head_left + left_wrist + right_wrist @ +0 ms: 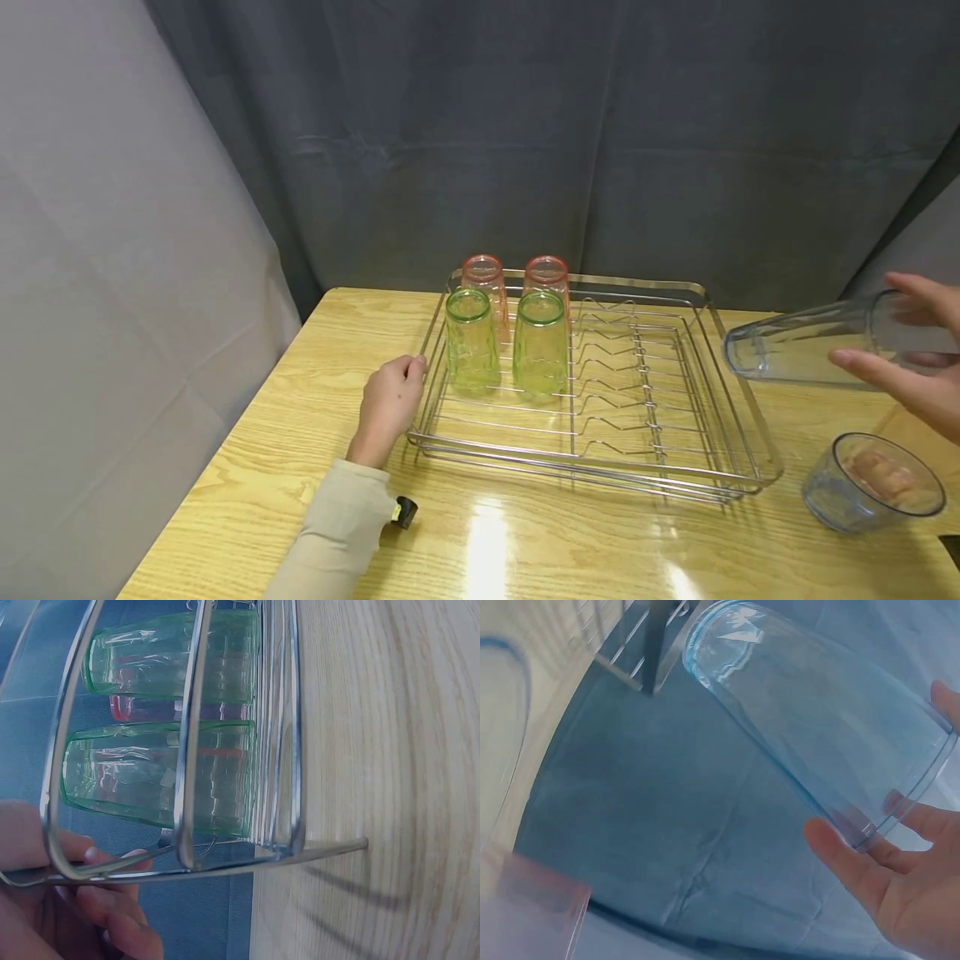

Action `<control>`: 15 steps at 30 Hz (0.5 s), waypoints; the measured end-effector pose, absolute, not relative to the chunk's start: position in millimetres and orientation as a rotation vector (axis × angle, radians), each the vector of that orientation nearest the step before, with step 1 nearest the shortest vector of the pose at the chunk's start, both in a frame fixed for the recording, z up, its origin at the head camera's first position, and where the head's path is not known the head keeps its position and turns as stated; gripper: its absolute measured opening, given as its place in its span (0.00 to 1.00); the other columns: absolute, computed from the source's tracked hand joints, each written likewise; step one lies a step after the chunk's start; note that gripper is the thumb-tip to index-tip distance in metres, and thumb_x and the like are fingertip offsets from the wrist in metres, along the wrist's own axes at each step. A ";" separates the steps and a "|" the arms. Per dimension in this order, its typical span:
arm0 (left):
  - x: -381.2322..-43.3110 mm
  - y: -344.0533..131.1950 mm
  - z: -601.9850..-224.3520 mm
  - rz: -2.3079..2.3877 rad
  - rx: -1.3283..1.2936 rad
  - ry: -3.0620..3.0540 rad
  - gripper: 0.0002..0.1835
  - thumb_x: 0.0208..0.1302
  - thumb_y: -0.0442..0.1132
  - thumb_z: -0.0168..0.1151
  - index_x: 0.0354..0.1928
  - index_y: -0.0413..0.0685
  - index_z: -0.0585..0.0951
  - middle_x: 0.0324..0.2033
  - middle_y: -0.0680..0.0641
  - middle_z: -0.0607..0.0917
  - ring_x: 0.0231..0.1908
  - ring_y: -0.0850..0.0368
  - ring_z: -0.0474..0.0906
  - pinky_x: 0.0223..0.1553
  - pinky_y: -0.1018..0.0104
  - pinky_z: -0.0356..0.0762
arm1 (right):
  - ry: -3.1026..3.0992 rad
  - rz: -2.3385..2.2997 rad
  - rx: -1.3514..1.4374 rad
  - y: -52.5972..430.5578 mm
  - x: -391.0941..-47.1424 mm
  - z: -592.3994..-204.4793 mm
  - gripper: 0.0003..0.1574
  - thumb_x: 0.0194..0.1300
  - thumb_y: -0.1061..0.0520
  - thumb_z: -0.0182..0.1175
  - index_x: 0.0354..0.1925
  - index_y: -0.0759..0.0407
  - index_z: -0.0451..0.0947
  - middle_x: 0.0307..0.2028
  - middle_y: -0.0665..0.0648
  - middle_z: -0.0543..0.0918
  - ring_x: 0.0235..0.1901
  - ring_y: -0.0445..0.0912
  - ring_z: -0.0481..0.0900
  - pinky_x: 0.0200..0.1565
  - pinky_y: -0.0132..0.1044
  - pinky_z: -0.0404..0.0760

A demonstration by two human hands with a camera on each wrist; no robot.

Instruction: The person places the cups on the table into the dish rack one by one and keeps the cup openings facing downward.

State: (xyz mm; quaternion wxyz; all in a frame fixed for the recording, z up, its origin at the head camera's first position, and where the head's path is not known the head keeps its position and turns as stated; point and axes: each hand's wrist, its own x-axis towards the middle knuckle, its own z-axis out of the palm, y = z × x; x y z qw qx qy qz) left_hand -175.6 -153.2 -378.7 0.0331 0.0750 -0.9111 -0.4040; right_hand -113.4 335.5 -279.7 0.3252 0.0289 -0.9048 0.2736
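Note:
My left hand [392, 404] grips the left rim of a wire dish rack [645, 283]; in the left wrist view its fingers [124, 930] curl round the metal rail. Raised at the right, my right hand [930, 392] holds a clear bluish drinking glass [795, 342] near its mouth. That glass lies nearly sideways in the air, its base pointing left toward the rack's right side. Thumb and fingertips pinch around the mouth end in the right wrist view. Two green glasses [470, 342] stand upside down on the rack's left half, before two red-tinted glasses [547, 271], also inverted.
Another clear bluish glass [855, 492] stands mouth up on the table [247, 508], right of the rack; brownish shapes show through it. A blurred pinkish translucent thing [540, 907] sits low in the right wrist view. Dark curtain [525, 150] hangs behind the table, pale cloth [112, 250] left.

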 end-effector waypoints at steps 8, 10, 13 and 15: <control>-175.4 -152.8 -379.6 -1.239 0.244 -2.807 0.25 0.78 0.53 0.41 0.53 0.46 0.84 0.12 0.53 0.67 0.11 0.61 0.57 0.11 0.71 0.55 | -2.403 0.769 0.238 310.0 -105.4 -274.4 0.51 0.54 0.62 0.74 0.72 0.61 0.63 0.60 0.78 0.69 0.51 0.18 0.62 0.42 0.02 0.57; -175.4 -152.9 -379.2 -1.240 0.252 -2.808 0.25 0.78 0.53 0.41 0.53 0.46 0.83 0.12 0.53 0.67 0.11 0.61 0.57 0.11 0.71 0.55 | -2.426 0.797 0.263 304.0 -104.6 -273.9 0.52 0.53 0.63 0.74 0.73 0.60 0.63 0.60 0.76 0.68 0.52 0.19 0.62 0.41 0.03 0.58; -175.4 -152.7 -378.5 -1.243 0.253 -2.803 0.25 0.78 0.53 0.41 0.53 0.46 0.83 0.12 0.53 0.67 0.11 0.61 0.57 0.11 0.71 0.55 | -2.451 0.836 0.289 295.6 -103.5 -274.4 0.52 0.52 0.63 0.75 0.72 0.58 0.63 0.58 0.56 0.71 0.50 0.15 0.57 0.40 0.03 0.60; -175.3 -152.5 -378.1 -1.248 0.249 -2.802 0.25 0.78 0.53 0.41 0.53 0.45 0.83 0.12 0.53 0.67 0.11 0.62 0.57 0.11 0.71 0.55 | -2.459 0.862 0.301 288.8 -102.3 -275.4 0.52 0.51 0.63 0.75 0.72 0.56 0.65 0.56 0.41 0.69 0.51 0.16 0.59 0.39 0.03 0.62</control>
